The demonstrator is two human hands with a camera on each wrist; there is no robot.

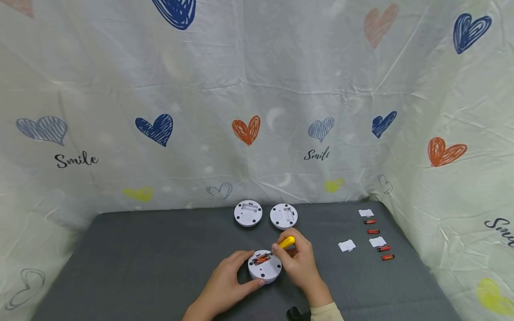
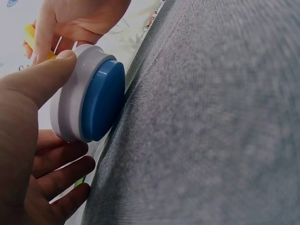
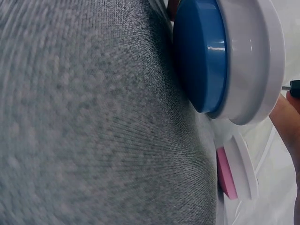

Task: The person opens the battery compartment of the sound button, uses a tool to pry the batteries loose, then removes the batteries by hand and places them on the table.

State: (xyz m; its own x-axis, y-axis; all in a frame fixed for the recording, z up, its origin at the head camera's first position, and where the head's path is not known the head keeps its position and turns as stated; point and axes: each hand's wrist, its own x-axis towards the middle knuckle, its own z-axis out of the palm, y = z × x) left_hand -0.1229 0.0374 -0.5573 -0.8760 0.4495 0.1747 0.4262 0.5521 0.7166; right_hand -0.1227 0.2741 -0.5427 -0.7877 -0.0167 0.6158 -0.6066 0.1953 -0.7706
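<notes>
A round white sound button (image 1: 271, 270) lies upside down on the grey table, its blue top (image 2: 104, 101) facing the cloth. Two red-and-black batteries (image 1: 262, 258) lie at its battery compartment; whether they are fully seated is too small to tell. My left hand (image 1: 228, 277) holds the button by its sides, thumb at the near rim and fingers at the far left. In my right hand (image 1: 299, 261) is a screwdriver with a yellow handle (image 1: 287, 242), pinched low, its tip by the compartment. The thin metal shaft shows beside a dark collar (image 3: 295, 88) in the right wrist view.
Two more upturned white buttons (image 1: 247, 213) (image 1: 283, 216) stand behind, with bare battery slots; one has a pink top (image 3: 227, 173). White battery covers (image 1: 346, 245) and several loose batteries (image 1: 373, 231) lie at the right. A heart-printed curtain (image 1: 281, 102) hangs behind the table.
</notes>
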